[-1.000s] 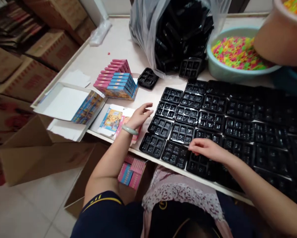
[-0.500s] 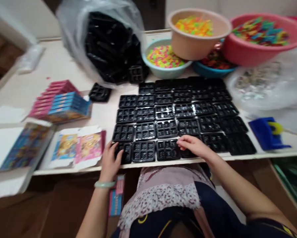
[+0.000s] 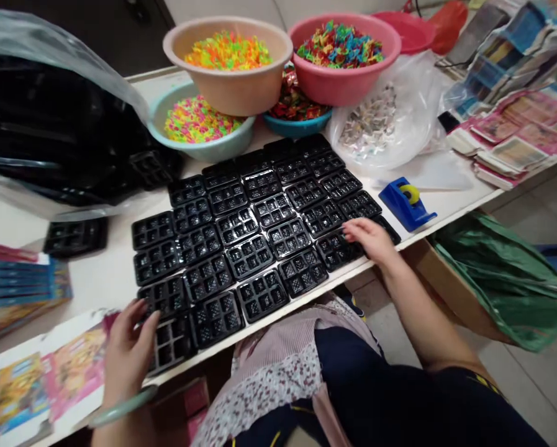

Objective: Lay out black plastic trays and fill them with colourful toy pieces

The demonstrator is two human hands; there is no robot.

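Rows of black plastic trays with small square compartments (image 3: 250, 254) lie side by side across the table. My left hand (image 3: 129, 341), a pale green bangle at its wrist, rests at the left edge of the front-left tray (image 3: 171, 344). Its thumb and fingers are apart and hold nothing. Over the front-row trays toward the right end hovers my right hand (image 3: 370, 239), its fingers loosely bent with nothing visible in them. Part of a tray (image 3: 386, 228) is hidden behind that hand.
Behind the trays stand a peach basin (image 3: 231, 93), a pink basin (image 3: 334, 87), a pale green bowl (image 3: 203, 149) and a blue bowl (image 3: 299, 127), holding small colourful pieces. A blue tape dispenser (image 3: 403, 205) sits right. Printed boxes (image 3: 17, 282) and a bag of black trays (image 3: 49, 118) occupy the left.
The view has swung to the right, showing stacked printed cards and a green bag. My right hand has shifted right along the front row; my left stays by the front-left tray.
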